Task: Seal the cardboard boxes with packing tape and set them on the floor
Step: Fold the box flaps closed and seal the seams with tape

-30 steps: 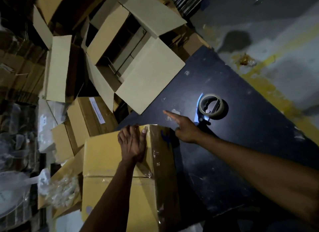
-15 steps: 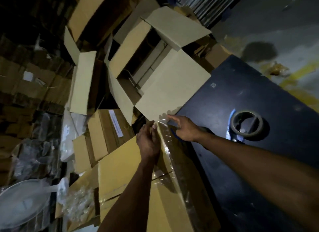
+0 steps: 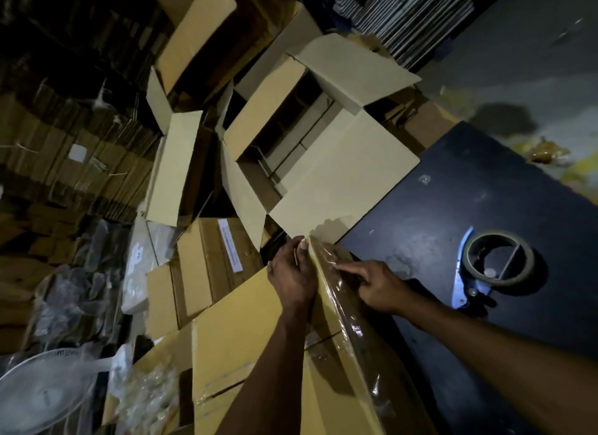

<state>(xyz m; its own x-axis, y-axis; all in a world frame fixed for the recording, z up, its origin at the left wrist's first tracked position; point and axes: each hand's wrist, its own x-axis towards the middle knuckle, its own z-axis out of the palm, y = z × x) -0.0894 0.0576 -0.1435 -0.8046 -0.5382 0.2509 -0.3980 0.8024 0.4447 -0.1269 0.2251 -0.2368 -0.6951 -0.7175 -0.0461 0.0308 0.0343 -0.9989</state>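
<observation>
A closed cardboard box (image 3: 239,340) lies tilted in front of me at the edge of a dark table (image 3: 453,201), with clear packing tape (image 3: 339,305) running along its upper edge. My left hand (image 3: 293,274) grips the box's far corner, fingers curled over it. My right hand (image 3: 377,284) lies flat on the taped side face, fingers spread and pressing on the tape. A tape dispenser (image 3: 492,266) with a blue blade guard and a roll of tape rests on the table to the right, untouched.
An open cardboard box (image 3: 326,163) with spread flaps stands beyond the table's far corner. More cartons (image 3: 207,263), flat cardboard stacks and plastic wrapping fill the left. A white fan (image 3: 42,399) lies at bottom left. Grey floor with yellow marks lies at upper right.
The box has tipped up and shifted toward the open carton. My right hand went from pointing above the table to pressing flat on the taped side. My left hand stayed on the corner.
</observation>
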